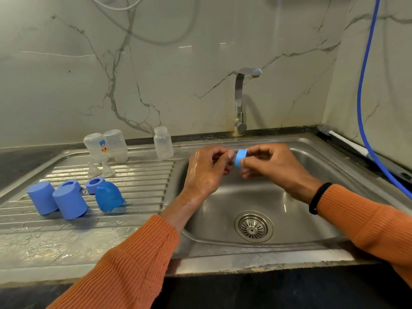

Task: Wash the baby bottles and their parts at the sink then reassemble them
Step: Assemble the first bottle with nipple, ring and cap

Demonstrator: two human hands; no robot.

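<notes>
Over the steel sink (312, 210), my left hand (207, 170) and my right hand (272, 163) both pinch a small blue bottle ring (240, 157). My left hand is wet. On the draining board (138, 197) three clear bottles stand: two upside down (98, 146) (116, 144) and one upright (163, 142). Two clear teats (93, 169) (107, 169) lie in front of them. Nearer me sit three blue caps (42, 197) (70, 202) (108, 196) and two blue rings (70, 185) (94, 185).
A chrome tap (240, 101) rises behind the basin, with no water running. The drain strainer (253, 226) lies at the basin's bottom. A bottle brush (341, 139) lies on the back right rim, beside a blue hose (365, 108) down the marble wall. The counter at front left is wet.
</notes>
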